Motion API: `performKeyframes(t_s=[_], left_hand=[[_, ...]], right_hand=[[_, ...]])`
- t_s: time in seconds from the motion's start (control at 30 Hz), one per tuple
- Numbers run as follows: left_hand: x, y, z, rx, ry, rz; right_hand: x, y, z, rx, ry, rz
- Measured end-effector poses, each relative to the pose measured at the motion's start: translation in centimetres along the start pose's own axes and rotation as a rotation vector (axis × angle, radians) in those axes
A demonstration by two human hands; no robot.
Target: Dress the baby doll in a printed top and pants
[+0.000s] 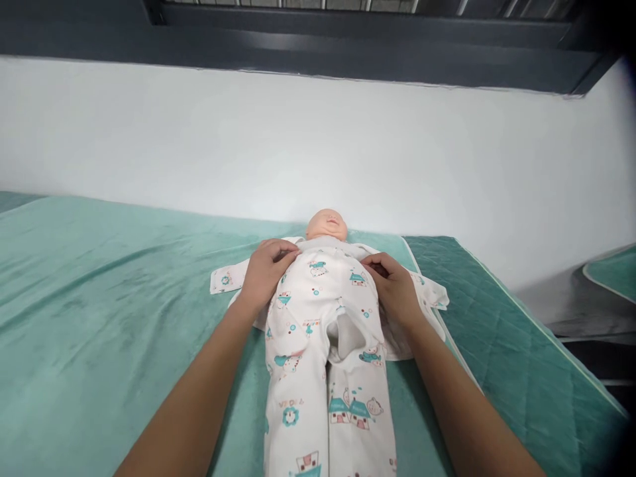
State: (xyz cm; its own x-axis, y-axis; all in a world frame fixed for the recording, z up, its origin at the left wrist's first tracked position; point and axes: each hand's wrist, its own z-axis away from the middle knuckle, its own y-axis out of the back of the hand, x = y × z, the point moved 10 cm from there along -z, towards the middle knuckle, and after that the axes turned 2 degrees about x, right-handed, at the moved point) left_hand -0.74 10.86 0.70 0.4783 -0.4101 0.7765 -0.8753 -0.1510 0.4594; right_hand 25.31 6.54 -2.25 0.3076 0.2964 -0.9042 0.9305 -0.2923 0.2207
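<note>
In the head view, we see our left fingers [281, 246] and right fingers [380, 260] bent, touching the top of the pants [322, 291], one set on each side. We can't tell if they pinch it. The pants lie between our fingers and run down toward us. The doll [326, 224] has its head just beyond our fingers. The shirt [236, 274] sticks out past them both ways. The green sheet [124, 305] is under everything.
</note>
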Motion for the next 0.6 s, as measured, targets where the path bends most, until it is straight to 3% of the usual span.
performKeyframes(t_s=[0.23,0.47,0.6], left_hand=[[-0.7,-1.9,-0.3,-0.172,0.023,0.149],[-0.3,-2.3,0.2,-0.231,0.041,0.261],[-0.5,-2.6,0.3,-0.233,0.067,0.317]], right_hand=[[0.8,-1.4,-0.3,-0.189,-0.030,0.008],[-0.6,-1.2,-0.6,-0.124,0.149,0.053],[0.1,-1.9,-0.5,-0.160,0.051,-0.044]])
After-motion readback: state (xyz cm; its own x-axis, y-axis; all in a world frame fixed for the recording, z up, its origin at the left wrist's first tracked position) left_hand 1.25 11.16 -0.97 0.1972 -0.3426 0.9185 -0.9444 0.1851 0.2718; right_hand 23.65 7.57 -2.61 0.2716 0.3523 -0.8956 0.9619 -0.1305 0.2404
